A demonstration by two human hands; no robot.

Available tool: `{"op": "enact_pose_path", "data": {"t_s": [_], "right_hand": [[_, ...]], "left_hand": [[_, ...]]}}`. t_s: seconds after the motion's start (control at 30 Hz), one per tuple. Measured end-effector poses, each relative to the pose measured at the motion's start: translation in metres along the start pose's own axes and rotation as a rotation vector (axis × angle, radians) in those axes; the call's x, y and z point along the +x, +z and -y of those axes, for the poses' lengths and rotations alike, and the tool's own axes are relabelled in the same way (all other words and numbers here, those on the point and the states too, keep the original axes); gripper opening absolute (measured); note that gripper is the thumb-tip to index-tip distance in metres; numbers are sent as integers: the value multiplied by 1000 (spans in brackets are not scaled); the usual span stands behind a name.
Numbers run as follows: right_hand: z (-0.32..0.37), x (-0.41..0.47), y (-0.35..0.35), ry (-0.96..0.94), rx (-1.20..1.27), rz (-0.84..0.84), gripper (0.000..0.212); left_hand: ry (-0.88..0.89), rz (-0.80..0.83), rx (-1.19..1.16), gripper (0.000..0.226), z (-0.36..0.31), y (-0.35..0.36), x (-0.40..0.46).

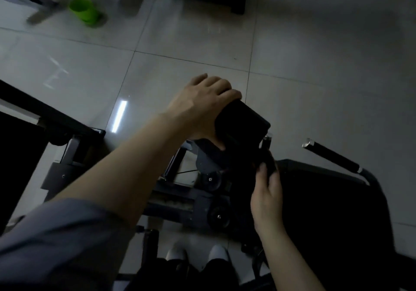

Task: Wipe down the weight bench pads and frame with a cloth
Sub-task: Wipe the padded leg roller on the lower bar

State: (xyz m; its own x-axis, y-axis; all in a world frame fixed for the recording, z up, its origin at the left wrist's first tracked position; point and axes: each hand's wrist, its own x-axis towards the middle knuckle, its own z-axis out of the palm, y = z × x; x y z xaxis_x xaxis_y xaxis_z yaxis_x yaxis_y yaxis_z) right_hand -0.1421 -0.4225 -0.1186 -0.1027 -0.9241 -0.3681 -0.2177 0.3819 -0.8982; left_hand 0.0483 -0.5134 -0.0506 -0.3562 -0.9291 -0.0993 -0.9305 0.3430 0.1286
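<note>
1. Head view: a green cup (84, 9) stands on the tiled floor (292, 70) at far left; its inside is too blurred to show whether it holds anything.
2. No readable writing or brand shows anywhere (the scene is dim).
3. The left hand (202, 108) reaches forward and grips the top of a small black pad (243, 122) at centre, fingers curled over its far edge and thumb against its near side.
4. The right hand (266, 191) is at the frame (202, 200) just below that pad, fingers curled on something dark; whether it is a cloth I cannot tell.
5. The larger black seat pad (326, 212) lies at near right, with a chrome-tipped black handle (331, 155) above it.
6. White shoes (198, 253) show at the near edge.
</note>
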Motion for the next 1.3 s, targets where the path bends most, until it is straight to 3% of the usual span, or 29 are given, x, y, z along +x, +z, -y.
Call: {"op": "enact_pose_path", "data": {"t_s": [0.1,0.17,0.33,0.43,0.53,0.63,0.73,0.8,0.87,0.93,1.1,1.17,1.3], "right_hand": [[24,7,17,90,301,-128,34],[42,10,21,24,384,-160,27],[94,24,30,-297,351,105,30],[107,57,56,-170,278,316,40],[93,93,86,-74,60,401,53],[67,124,103,112,140,470,61],[22,142,114,307,211,564,47],[-9,141,117,331,195,555,29],[-17,137,118,410,209,524,26],[-4,130,117,396,188,535,29],[45,110,108,32,280,625,18],[37,113,109,88,322,658,20],[-10,139,125,302,194,615,28]], "left_hand": [[-92,-30,4,104,0,2,-2],[-223,-22,10,102,-1,3,-9],[-470,-38,52,102,7,5,-39],[-515,-100,-82,89,16,9,-51],[-576,-210,-186,82,11,16,-60],[-644,-249,-177,78,2,18,-66],[-754,-292,-185,79,-4,24,-70],[-830,-311,-195,81,-10,25,-74],[-874,-315,-201,82,-15,26,-77],[-884,-299,-223,82,-20,26,-83],[-775,-126,-182,76,-11,9,-76],[-791,-73,-194,68,-8,5,-65],[-891,-150,-231,58,-15,13,-61]]}}
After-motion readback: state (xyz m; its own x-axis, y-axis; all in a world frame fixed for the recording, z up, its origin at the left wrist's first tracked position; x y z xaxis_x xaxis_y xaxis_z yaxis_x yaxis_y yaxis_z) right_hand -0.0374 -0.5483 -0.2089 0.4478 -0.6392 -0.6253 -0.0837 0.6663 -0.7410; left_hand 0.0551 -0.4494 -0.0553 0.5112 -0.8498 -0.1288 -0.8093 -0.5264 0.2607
